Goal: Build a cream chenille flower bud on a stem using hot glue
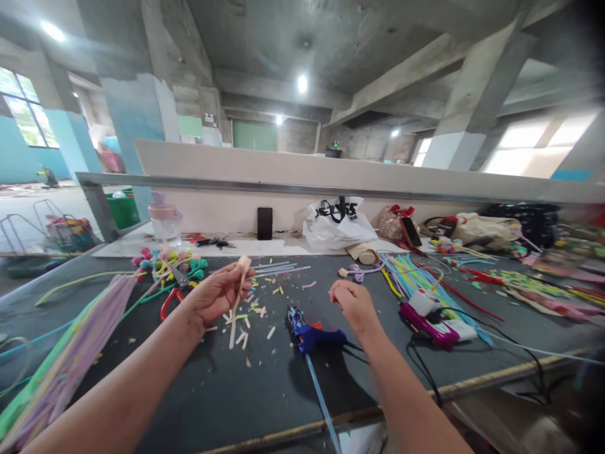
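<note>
My left hand [220, 293] pinches a cream fuzzy stem [238, 296] with a small rounded tuft at its top; the stem hangs down over the dark table [208, 403]. To the right, my right hand [352, 301] is closed, its fingertips curled together, and whatever they may hold is too small to make out. Between the hands a blue glue gun [314, 337] lies on the table, a clear glue stick [321, 400] running from its rear toward the front edge. Short cut pieces [271, 332] in cream and yellow are scattered near my left hand.
Red-handled pliers [171, 304] and colourful fuzzy flowers [165, 263] lie at left, beside a bundle of pastel stems [80, 334]. At right are more stems [416, 284] and a purple-white power strip [437, 328] with cables. A phone [265, 224] and white bag [338, 224] stand behind.
</note>
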A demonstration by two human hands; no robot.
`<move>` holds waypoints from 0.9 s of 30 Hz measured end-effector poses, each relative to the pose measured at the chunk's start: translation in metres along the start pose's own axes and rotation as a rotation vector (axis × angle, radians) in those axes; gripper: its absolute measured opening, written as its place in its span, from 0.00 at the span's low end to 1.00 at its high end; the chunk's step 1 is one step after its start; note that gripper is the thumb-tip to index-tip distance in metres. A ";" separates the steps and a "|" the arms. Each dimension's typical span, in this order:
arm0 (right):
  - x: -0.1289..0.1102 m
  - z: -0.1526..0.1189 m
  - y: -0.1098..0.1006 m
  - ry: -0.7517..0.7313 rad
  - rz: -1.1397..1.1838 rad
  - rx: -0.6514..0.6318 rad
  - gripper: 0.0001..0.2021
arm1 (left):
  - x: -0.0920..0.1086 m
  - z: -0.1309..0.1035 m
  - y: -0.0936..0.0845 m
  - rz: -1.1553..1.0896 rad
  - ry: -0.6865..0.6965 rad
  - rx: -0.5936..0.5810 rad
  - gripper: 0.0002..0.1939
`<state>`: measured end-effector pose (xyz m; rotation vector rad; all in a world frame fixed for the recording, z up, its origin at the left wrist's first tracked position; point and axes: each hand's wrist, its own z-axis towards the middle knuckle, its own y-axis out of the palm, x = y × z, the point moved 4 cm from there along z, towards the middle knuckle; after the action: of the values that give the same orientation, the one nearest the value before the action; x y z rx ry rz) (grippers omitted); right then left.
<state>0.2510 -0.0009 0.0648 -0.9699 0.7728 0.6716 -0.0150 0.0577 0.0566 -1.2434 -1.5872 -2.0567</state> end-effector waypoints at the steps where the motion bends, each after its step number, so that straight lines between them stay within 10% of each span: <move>1: -0.001 0.000 0.002 -0.008 -0.013 -0.008 0.09 | 0.006 -0.001 -0.007 -0.026 0.029 0.020 0.05; 7: -0.003 0.000 0.014 -0.021 -0.074 -0.061 0.11 | 0.019 -0.004 -0.037 -0.101 0.142 0.025 0.07; 17: 0.000 -0.011 0.042 0.025 -0.216 -0.184 0.13 | -0.020 -0.003 -0.039 -0.004 0.014 -0.037 0.12; 21: -0.001 -0.013 0.048 0.006 -0.219 -0.213 0.12 | -0.023 -0.012 -0.024 0.132 0.000 -0.297 0.08; 27: -0.028 -0.001 0.098 -0.054 -0.194 -0.393 0.12 | -0.031 -0.036 -0.003 0.257 -0.443 -0.790 0.18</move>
<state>0.1580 0.0346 0.0426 -1.3595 0.4973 0.6895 -0.0153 0.0181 0.0301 -2.1463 -0.6361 -2.4156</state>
